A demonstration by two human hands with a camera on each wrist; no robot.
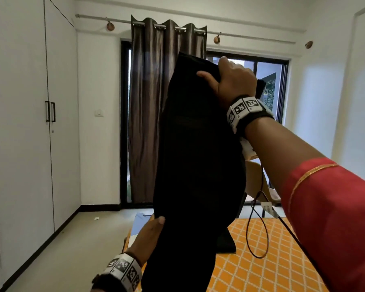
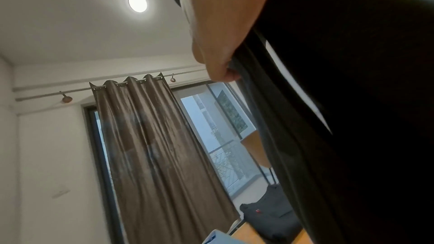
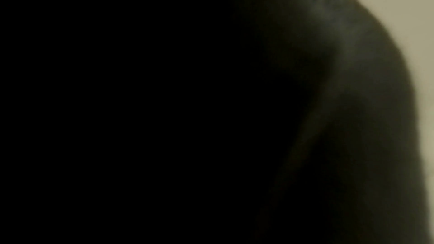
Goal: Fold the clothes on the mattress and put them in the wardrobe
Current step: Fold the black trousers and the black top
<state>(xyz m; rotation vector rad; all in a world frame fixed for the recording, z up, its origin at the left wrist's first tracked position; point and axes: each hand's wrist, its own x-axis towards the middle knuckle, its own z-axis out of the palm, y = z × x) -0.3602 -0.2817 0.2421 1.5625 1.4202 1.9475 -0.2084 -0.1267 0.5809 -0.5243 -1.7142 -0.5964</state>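
The left hand [image 1: 150,234], lowest and closest, pinches the left edge of the black garment [image 1: 196,165]. It hangs long-axis vertical above the mattress [image 1: 272,260]; the right hand [image 1: 230,79] grips its top edge. The wardrobe [image 1: 25,123] stands closed, left.

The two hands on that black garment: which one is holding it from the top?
The right hand, raised high, grips the black garment at its top edge; the left hand holds its side edge far lower.

We can read no text. The white tag [image 1: 267,207] hanging below our right hand [image 1: 233,81] carries print too small to make out.
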